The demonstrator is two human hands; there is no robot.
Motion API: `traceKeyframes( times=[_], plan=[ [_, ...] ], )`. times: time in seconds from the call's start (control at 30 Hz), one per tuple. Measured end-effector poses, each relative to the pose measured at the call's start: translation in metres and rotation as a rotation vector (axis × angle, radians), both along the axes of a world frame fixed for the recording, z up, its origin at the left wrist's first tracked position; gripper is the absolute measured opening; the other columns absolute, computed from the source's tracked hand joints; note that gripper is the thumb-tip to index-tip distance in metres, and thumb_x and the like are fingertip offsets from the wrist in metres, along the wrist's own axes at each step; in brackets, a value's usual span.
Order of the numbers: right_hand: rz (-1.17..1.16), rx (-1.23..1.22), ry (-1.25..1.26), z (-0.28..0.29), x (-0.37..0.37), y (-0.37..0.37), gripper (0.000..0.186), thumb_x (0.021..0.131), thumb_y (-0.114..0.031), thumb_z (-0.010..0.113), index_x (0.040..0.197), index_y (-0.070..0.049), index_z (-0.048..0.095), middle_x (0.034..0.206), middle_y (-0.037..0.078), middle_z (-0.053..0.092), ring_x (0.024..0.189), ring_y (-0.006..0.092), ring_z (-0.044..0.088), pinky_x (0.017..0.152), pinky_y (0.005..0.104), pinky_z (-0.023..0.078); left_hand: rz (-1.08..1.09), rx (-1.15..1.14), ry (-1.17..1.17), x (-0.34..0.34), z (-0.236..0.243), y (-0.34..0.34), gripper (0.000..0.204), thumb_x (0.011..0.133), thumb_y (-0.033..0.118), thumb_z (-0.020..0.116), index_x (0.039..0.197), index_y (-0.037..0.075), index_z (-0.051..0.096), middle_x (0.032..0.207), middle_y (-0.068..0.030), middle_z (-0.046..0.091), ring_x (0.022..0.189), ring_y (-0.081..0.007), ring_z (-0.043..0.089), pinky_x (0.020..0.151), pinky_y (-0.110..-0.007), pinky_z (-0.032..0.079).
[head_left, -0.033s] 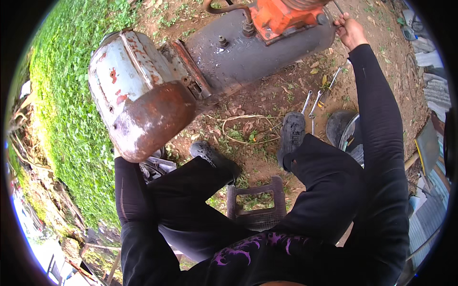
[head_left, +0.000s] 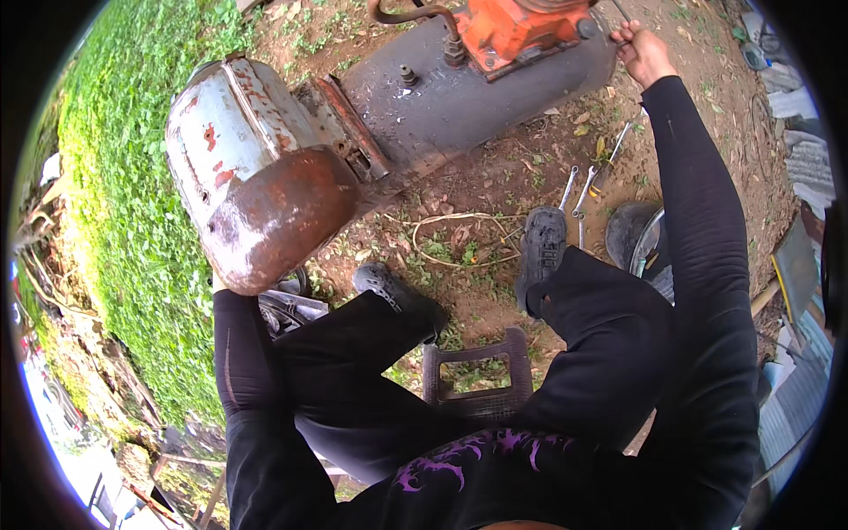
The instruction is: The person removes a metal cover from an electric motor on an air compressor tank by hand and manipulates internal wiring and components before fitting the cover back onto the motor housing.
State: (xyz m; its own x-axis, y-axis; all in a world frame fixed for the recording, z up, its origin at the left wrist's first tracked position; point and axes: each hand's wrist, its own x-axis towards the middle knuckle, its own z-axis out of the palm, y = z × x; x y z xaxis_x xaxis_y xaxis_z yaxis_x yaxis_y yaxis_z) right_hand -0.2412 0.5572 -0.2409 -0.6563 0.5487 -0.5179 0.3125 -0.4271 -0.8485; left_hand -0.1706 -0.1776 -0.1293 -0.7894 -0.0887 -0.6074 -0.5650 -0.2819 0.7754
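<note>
We likely brace the tank (head_left: 424, 102) — right hand (head_left: 649, 58) at its end, left hand hidden, grips unclear; steadiness seems needed next.

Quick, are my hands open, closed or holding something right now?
Left hand: hidden behind the rusty rounded housing; can't be told.
Right hand: fingers curled at the thin rod; whether gripping it can't be told.

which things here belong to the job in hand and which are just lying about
Apparently in the job:
- dark grey cylindrical metal tank
- orange metal block on it
- rounded, rusty brown-and-grey metal housing
- thin dark rod at the right hand
- silver metal wrenches, perhaps

Lying about:
- thin tan vine-like loop
- round black bucket
</note>
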Motion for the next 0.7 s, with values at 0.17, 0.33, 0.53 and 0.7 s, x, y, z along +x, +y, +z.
traceKeyframes(
  times=[0.17, 0.33, 0.53, 0.7],
  plan=[
    [-0.161, -0.322, 0.270, -0.002, 0.000, -0.022, 0.031, 0.095, -0.016, 0.034, 0.099, -0.005, 0.063, 0.095, 0.018, 0.068, 0.090, 0.0316, 0.066, 0.080, 0.0440, 0.057, -0.056, -0.144, 0.034, -0.002, -0.007, -0.026, 0.048, 0.098, 0.038, 0.046, 0.134, 0.008, 0.053, 0.124, -0.0139, 0.061, 0.112, -0.0297, 0.058, 0.091, -0.049, 0.048],
    [-0.272, -0.078, -0.073, 0.045, 0.044, -0.018, 0.012, 0.095, -0.007, 0.043, 0.097, -0.001, 0.054, 0.091, 0.012, 0.057, 0.081, 0.0239, 0.058, 0.082, 0.0399, 0.053, 0.026, -0.594, -0.019, -0.002, 0.050, 0.001, 0.050, 0.099, 0.041, 0.047, 0.137, 0.010, 0.051, 0.130, -0.0152, 0.057, 0.117, -0.0277, 0.054, 0.095, -0.047, 0.042],
    [0.737, -0.081, -0.146, 0.171, 0.128, -0.193, 0.039, 0.081, -0.004, 0.060, 0.120, 0.000, 0.057, 0.088, 0.007, 0.062, 0.071, 0.0149, 0.061, 0.060, 0.0305, 0.053, 0.007, -0.590, 0.082, 0.055, 0.120, 0.074, 0.066, 0.099, 0.052, 0.045, 0.147, 0.007, 0.036, 0.142, -0.0204, 0.045, 0.129, -0.0328, 0.044, 0.107, -0.051, 0.030],
    [1.414, 0.761, 0.325, 0.151, 0.096, -0.294, 0.027, 0.084, -0.006, 0.058, 0.110, 0.001, 0.063, 0.094, 0.014, 0.069, 0.085, 0.0238, 0.067, 0.076, 0.0351, 0.052, 0.097, -0.513, -0.047, 0.041, 0.105, 0.037, 0.065, 0.099, 0.055, 0.043, 0.139, 0.005, 0.046, 0.134, -0.0202, 0.053, 0.122, -0.0312, 0.051, 0.100, -0.049, 0.037]
  ],
)
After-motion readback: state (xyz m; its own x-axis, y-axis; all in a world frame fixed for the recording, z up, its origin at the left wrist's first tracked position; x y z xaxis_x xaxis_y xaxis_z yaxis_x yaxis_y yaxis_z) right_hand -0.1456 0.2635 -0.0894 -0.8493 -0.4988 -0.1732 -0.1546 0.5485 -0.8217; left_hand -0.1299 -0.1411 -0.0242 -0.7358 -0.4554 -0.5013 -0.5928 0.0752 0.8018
